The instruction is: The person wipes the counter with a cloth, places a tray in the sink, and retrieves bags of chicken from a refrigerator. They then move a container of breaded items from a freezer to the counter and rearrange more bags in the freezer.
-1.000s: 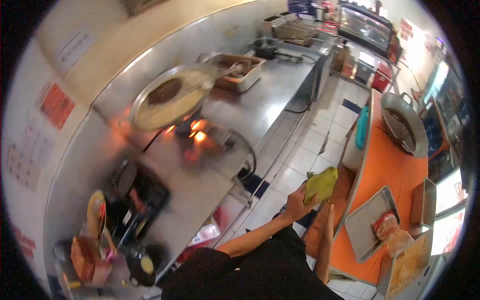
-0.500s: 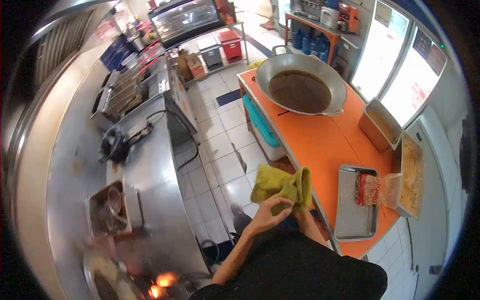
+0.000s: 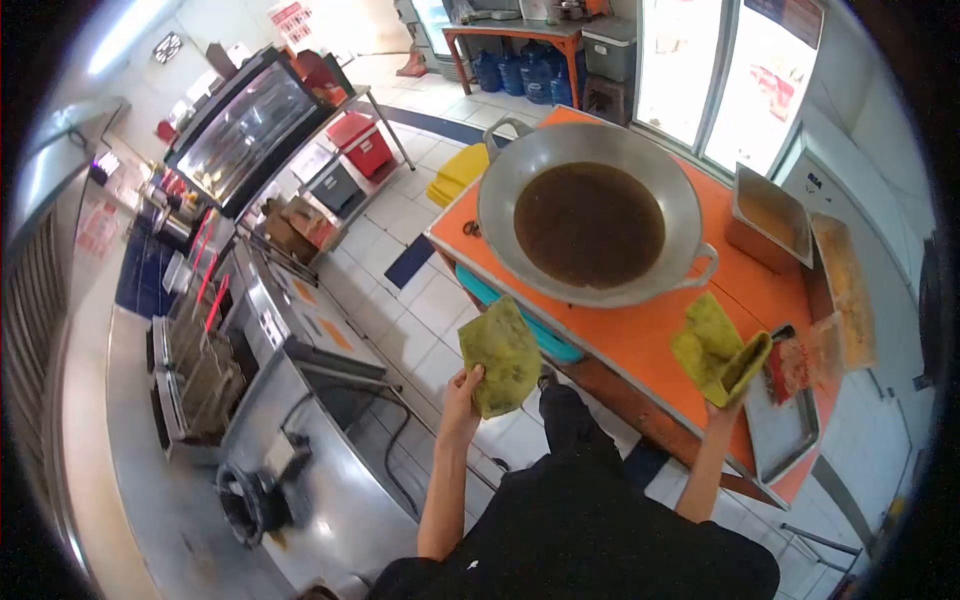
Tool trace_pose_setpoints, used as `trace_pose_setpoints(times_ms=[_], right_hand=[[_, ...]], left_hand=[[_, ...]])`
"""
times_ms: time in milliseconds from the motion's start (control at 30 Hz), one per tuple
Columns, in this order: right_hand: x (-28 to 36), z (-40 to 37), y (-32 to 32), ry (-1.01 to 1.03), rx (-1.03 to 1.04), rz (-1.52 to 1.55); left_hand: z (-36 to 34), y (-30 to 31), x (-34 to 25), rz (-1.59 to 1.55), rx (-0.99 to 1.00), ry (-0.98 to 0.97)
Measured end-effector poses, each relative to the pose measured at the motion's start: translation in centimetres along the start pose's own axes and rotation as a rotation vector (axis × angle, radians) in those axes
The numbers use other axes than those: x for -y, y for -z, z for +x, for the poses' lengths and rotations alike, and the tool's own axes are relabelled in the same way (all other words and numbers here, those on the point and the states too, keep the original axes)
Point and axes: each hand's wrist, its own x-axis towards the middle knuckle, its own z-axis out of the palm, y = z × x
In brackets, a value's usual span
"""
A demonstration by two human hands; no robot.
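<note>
A stained green cloth [image 3: 501, 357] hangs over the floor gap, pinched at its lower left corner by my left hand [image 3: 462, 400]. A second green cloth [image 3: 712, 345], folded and bunched, is held by my right hand [image 3: 724, 408] above the near part of the orange table [image 3: 640, 345]; most of those fingers are behind the cloth. Beyond both hands a large metal wok [image 3: 490, 205] with two loop handles stands on the table. Dark brown liquid [image 3: 590, 225] fills its middle. The cloths do not touch the wok.
A metal tray [image 3: 790, 440] with a red packet [image 3: 787, 370] lies at the table's right end, beside two deep metal containers [image 3: 765, 250] [image 3: 845, 290]. Steel counter [image 3: 340, 480] and fryer baskets [image 3: 205, 370] line the left. A hose [image 3: 405, 430] hangs beside the counter.
My hands have moved apart; the cloths, bunched together before, are now separate, one in each hand. The view has shifted towards the wok, which looks nearer.
</note>
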Motion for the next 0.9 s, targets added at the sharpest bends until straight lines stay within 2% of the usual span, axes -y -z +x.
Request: trace_pose_setpoints(times_ms=[33,100,167,267,300,333,400,433,467,500,533,567,600,633,667,700,733,767,833,867,900], right_hand=[[0.2,1.1,0.5,0.014,0.045,-0.019],[0.2,3.4,0.9,0.031,0.087,-0.017],[-0.5,6.2,-1.0,0.133,-0.112,-0.374],[-2.1,10.1,-3.3,0.076,-0.194,-0.471],[-1.9,11.1,-5.9,0.009,-0.221,-0.38],[-2.1,12.4,-5.5,0.011,-0.231,-0.38],[-2.4,15.0,-3.0,0.238,-0.576,-0.77],[-1.4,14.9,-1.5,0.292,-0.849,-1.153],[-1.1,15.0,-0.2,0.301,-0.887,-1.166],[-0.5,16.1,1.0,0.341,-0.895,-1.528],[1.0,15.0,1.7,0.359,-0.947,-1.888],[-0.6,16.1,-1.7,0.363,-0.857,-1.899],[-2.1,17.2,-5.2,0.367,-0.765,-1.905],[-3.7,18.4,-8.8,0.368,-0.674,-1.905],[-5.4,17.7,-11.0,0.256,-0.688,-1.727],[-7.1,16.8,-13.2,0.155,-0.719,-1.55],[-7.8,16.4,-14.0,0.218,-0.688,-1.427],[-8.5,16.1,-14.8,0.278,-0.653,-1.304],[-8.2,15.5,-14.6,0.321,-0.602,-0.928],[-8.0,15.6,-13.9,0.317,-0.584,-0.922],[-7.6,15.4,-12.8,0.321,-0.59,-1.016]], left_hand=[[3.4,1.6,-0.8,0.052,-0.018,0.072],[10.2,3.8,-2.7,0.113,-0.055,0.039],[18.1,5.9,-6.2,0.22,-0.131,-0.038],[28.2,3.9,-14.7,0.501,-0.163,-0.206],[31.4,2.1,-16.2,0.609,-0.177,-0.269],[34.8,0.7,-17.7,0.758,-0.157,-0.321],[41.7,-1.9,-21.6,1.027,-0.136,-0.431],[45.2,-3.3,-22.5,1.144,-0.111,-0.471],[49.3,-3.5,-22.9,1.313,-0.157,-0.577],[53.0,-3.7,-22.9,1.479,-0.199,-0.691],[56.3,-5.7,-22.0,1.493,-0.211,-0.763],[63.3,-4.1,-20.9,1.572,-0.17,-1.019],[59.8,-9.1,-22.5,1.37,-0.057,-0.855],[64.6,-7.9,-22.7,1.306,0.04,-0.787],[60.7,-12.2,-23.2,1.123,0.124,-0.666],[62.3,-12.1,-22.4,1.232,0.125,-0.793],[63.5,-11.2,-23.0,1.342,0.076,-0.936],[62.4,-12.7,-23.0,1.345,0.117,-0.928],[58.1,-16.2,-25.0,1.125,0.188,-0.427],[58.3,-15.8,-25.1,1.125,0.174,-0.441],[59.1,-15.4,-24.9,1.215,0.241,-0.481]])
